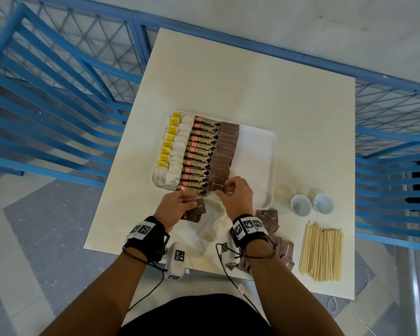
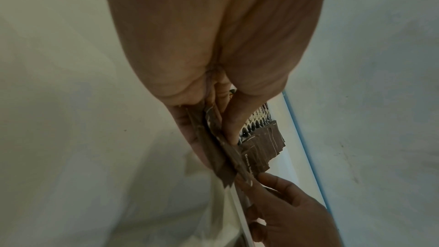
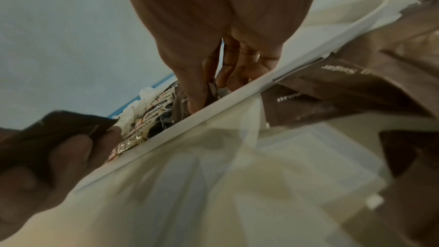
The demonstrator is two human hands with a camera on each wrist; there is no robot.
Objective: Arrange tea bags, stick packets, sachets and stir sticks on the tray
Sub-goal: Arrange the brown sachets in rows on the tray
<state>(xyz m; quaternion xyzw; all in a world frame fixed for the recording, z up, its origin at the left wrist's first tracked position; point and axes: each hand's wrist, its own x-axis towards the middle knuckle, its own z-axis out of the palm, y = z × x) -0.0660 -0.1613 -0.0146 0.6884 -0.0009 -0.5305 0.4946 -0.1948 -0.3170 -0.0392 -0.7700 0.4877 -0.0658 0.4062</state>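
Note:
A white tray (image 1: 260,151) on the table carries a column of tea bags (image 1: 170,146) with yellow tags, a column of coffee stick packets (image 1: 199,154) and a column of brown sugar sachets (image 1: 224,151). My right hand (image 1: 230,190) pinches one brown sachet (image 1: 217,186) at the near end of that column. My left hand (image 1: 180,202) grips a small stack of brown sachets (image 1: 195,210) just in front of the tray's near edge. In the left wrist view the held stack (image 2: 221,157) lies between thumb and fingers. The tray's right part is bare.
More brown sachets (image 1: 270,220) lie loose near my right wrist at the table's front. A bundle of wooden stir sticks (image 1: 321,251) lies at the front right. Two small white cups (image 1: 312,204) stand right of the tray. Blue railings surround the table.

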